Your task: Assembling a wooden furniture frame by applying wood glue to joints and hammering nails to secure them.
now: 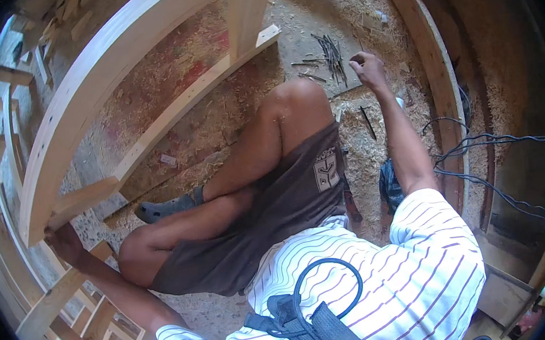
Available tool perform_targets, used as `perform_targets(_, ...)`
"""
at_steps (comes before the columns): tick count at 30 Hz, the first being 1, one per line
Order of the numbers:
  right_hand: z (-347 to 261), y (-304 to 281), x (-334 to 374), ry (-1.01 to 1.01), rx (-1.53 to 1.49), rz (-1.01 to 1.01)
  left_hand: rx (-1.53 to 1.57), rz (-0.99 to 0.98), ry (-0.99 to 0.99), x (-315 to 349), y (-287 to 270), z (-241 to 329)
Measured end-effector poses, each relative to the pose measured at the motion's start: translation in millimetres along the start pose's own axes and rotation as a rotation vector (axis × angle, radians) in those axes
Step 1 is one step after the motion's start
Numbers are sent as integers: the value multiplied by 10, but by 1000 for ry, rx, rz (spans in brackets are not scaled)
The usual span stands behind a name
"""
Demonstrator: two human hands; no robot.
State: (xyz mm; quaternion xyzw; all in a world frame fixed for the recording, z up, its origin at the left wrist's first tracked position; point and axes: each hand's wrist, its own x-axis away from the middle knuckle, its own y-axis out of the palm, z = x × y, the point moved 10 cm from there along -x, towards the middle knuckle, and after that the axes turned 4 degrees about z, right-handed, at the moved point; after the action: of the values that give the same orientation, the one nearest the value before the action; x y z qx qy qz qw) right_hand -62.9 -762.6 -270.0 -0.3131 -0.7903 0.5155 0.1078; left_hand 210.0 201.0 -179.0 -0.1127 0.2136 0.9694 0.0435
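A large pale wooden frame (75,100) with a curved outer rail stands at my left, joined to a straight inner rail by short crosspieces. At its lower near end is my left hand (66,245), closed against the wood, with its fingers partly hidden by the frame. My right hand (369,70) is raised beyond my right knee, thumb and fingers pinched together. Whatever they may hold is too small to make out. Just left of that hand, a loose heap of thin dark nail-like rods (332,58) lies on a flat grey board (294,20).
Wood shavings (361,4) cover much of the floor. Dark cables (499,140) run along the right, past a long wooden beam (434,43). A dark pointed rod (368,123) lies near my right forearm. More slatted wooden frames (88,332) stand at the lower left.
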Motion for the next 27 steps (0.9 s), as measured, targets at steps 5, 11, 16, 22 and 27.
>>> perform_targets(5,51,579,22,103,24,-155,-37,99,-3,142,-103,226)
perform_targets(11,-50,802,19,136,101,-97,-38,152,-54,131,-121,287)
perform_targets(16,141,818,-99,223,-141,-143,-70,160,-56,93,-35,313)
perform_targets(22,696,671,-395,390,-492,-79,-44,228,-71,77,-122,225)
perform_targets(27,733,806,-715,354,-595,-115,-51,256,-49,60,-169,290)
